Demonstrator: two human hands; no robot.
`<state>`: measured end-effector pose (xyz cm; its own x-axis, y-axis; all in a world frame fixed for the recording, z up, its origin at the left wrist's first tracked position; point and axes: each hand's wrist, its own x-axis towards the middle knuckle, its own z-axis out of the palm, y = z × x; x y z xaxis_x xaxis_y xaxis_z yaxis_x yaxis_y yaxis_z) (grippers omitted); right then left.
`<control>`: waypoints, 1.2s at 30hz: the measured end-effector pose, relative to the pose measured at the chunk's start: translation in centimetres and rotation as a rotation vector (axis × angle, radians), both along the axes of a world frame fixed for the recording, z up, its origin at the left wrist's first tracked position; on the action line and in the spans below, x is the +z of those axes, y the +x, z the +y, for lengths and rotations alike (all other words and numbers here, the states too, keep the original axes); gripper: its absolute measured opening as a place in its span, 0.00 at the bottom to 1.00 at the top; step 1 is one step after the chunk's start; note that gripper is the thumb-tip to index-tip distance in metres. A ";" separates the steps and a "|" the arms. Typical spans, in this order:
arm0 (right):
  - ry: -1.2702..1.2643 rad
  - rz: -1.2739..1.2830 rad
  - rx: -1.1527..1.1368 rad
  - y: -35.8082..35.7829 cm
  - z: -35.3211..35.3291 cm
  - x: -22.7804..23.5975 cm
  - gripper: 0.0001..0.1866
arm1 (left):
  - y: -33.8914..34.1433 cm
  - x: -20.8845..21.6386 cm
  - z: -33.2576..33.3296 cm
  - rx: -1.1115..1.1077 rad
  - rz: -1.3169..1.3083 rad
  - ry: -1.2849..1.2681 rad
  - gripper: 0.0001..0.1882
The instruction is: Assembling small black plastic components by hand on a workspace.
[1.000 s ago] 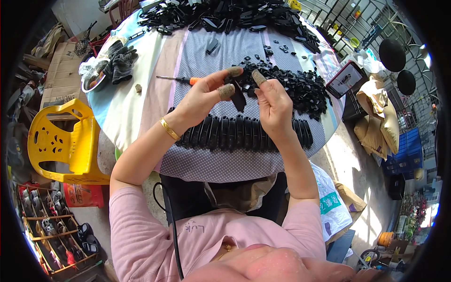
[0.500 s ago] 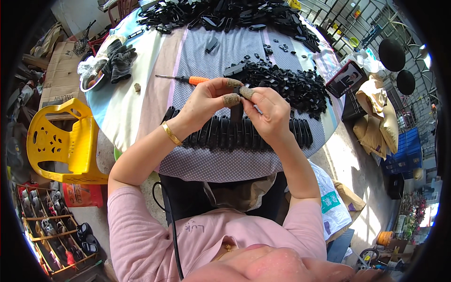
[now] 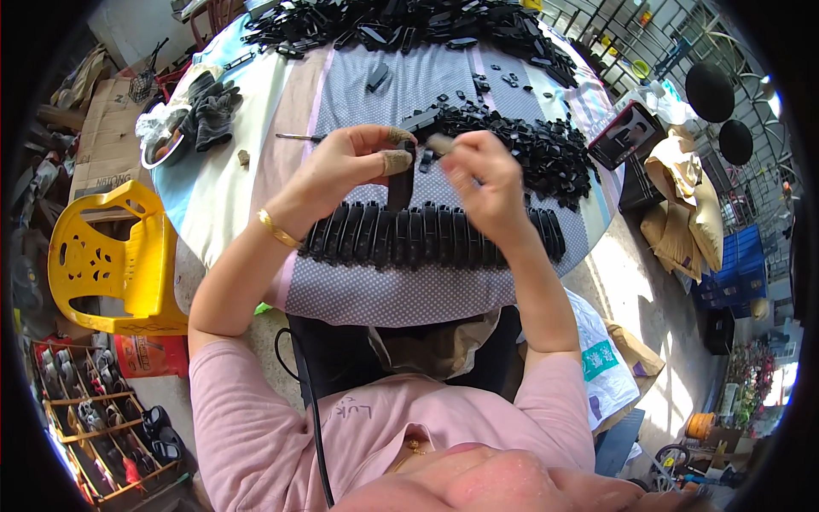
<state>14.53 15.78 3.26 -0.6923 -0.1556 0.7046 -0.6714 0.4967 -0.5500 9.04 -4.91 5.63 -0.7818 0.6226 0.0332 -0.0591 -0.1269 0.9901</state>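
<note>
My left hand (image 3: 363,158), with cloth-like covers on thumb and forefinger, pinches one end of a long black plastic piece (image 3: 400,189) that hangs downward. My right hand (image 3: 486,175) is just to its right, apart from the piece and smeared by motion; whether its fingers hold anything is unclear. Below both hands, a row of similar black plastic pieces (image 3: 392,239) stands side by side near the table's front edge. Beyond the right hand lies a heap of small black plastic parts (image 3: 546,154). A screwdriver shaft (image 3: 297,137) shows behind my left wrist, its handle hidden.
A larger pile of long black parts (image 3: 409,30) covers the table's far side. Dark gloves (image 3: 213,111) lie by a white bowl (image 3: 162,152) at the left. A phone (image 3: 627,136) leans at the right edge. A yellow chair (image 3: 111,256) stands left of the cloth-covered table (image 3: 358,294).
My hands were together on the black piece; now they have parted. The left has moved slightly left with the piece, and the right has let go of it and moved right.
</note>
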 end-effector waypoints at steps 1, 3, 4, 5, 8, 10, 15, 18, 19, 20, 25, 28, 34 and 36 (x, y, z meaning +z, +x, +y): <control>-0.035 0.011 -0.096 0.0 0.9 0.3 0.08 | -0.1 0.6 -0.7 -0.013 0.063 -0.073 0.17; -0.045 -0.048 -0.309 -0.1 2.0 0.8 0.09 | -0.4 1.8 -3.6 0.014 0.117 -0.176 0.19; -0.023 -0.016 -0.393 -0.3 2.7 0.6 0.10 | -0.8 2.0 -5.2 0.100 0.155 -0.255 0.17; 0.082 -0.060 -0.444 -0.5 3.3 0.1 0.10 | -1.5 1.9 -6.9 0.120 0.117 -0.316 0.17; 0.303 -0.207 -0.494 -0.4 3.2 -0.8 0.10 | -2.8 1.2 -11.1 0.206 -0.004 -0.517 0.16; 0.620 -0.263 -0.562 -0.4 2.3 -1.5 0.12 | -2.4 -0.1 -12.5 0.221 -0.026 -0.573 0.17; 0.759 -0.273 -0.613 -0.9 1.4 -2.1 0.11 | -1.3 -2.2 -12.1 0.124 0.273 -0.790 0.15; 0.768 -0.267 -0.593 -1.2 1.6 -2.4 0.08 | -0.6 -3.7 -11.7 0.205 0.594 -0.907 0.14; 0.768 -0.265 -0.594 -1.2 1.5 -2.3 0.08 | -0.4 -4.0 -11.6 0.276 0.838 -0.991 0.14; 0.744 -0.258 -0.587 -1.0 1.3 -2.0 0.07 | -0.5 -3.8 -11.6 0.276 0.840 -0.989 0.14; 0.580 -0.240 -0.539 -0.7 0.9 -1.4 0.05 | -1.4 -0.4 -9.2 0.318 0.826 -0.998 0.14; 0.394 -0.192 -0.496 -0.5 0.4 -0.5 0.04 | -4.0 -0.3 -4.9 0.181 0.931 -0.770 0.16; 0.297 0.109 -0.411 -0.9 0.9 -1.1 0.06 | -9.2 -3.6 5.7 0.077 1.140 -0.915 0.16; 0.306 0.119 -0.440 -0.9 1.2 -1.0 0.06 | -9.9 -4.2 7.0 0.079 1.208 -0.973 0.15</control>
